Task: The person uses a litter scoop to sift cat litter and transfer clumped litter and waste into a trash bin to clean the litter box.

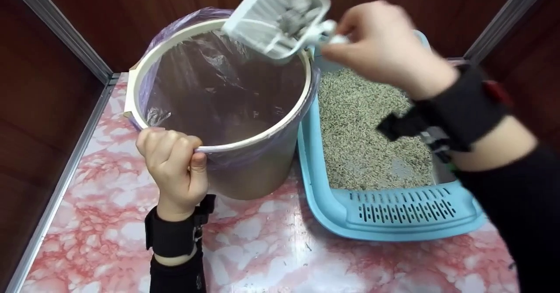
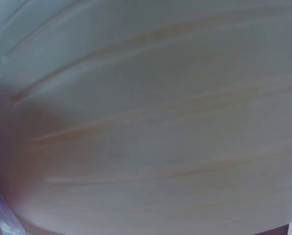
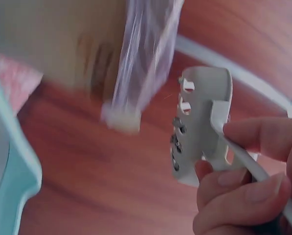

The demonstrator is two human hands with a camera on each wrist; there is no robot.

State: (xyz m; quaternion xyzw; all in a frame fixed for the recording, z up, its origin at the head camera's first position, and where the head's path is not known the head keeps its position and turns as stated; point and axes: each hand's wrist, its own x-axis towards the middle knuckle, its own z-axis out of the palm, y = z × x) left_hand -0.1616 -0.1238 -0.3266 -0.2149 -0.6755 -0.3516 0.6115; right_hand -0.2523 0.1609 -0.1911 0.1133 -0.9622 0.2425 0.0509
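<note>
A white slotted litter scoop point(image 1: 262, 26) with several grey clumps point(image 1: 297, 15) in it is held by its handle in my right hand point(image 1: 380, 48). In the head view the scoop overlaps the back right rim of a lined trash bin point(image 1: 249, 144). The right wrist view shows fingers and thumb around the handle of the scoop point(image 3: 204, 122). My left hand point(image 1: 173, 166) grips the near left rim of the bin, fingers over the edge and thumb outside. A thin purple bag point(image 1: 214, 61) lines the bin and folds over its rim. The left wrist view is filled by the bin's ribbed side point(image 2: 160, 112).
A blue litter box point(image 1: 319, 197) with granular litter point(image 1: 363, 131) stands right beside the bin, its slotted front lip toward me. Brown wood-look panels point(image 1: 131, 4) enclose the back and sides. The floor point(image 1: 245, 249) has a red and white marbled pattern.
</note>
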